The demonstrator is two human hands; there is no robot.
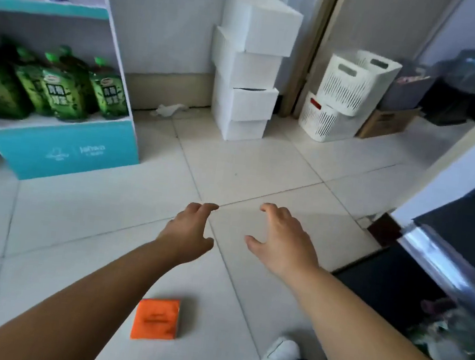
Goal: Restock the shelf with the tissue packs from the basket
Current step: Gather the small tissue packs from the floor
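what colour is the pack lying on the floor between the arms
Orange: the pack on the floor tiles shows best in the head view, the only one.

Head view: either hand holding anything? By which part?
Nothing held: left hand and right hand are empty, fingers spread; the flat orange tissue pack lies untouched on the white tiled floor.

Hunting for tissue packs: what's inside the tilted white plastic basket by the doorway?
Only the far inner wall of the tilted white slatted plastic basket shows; anything lower is hidden by its walls.
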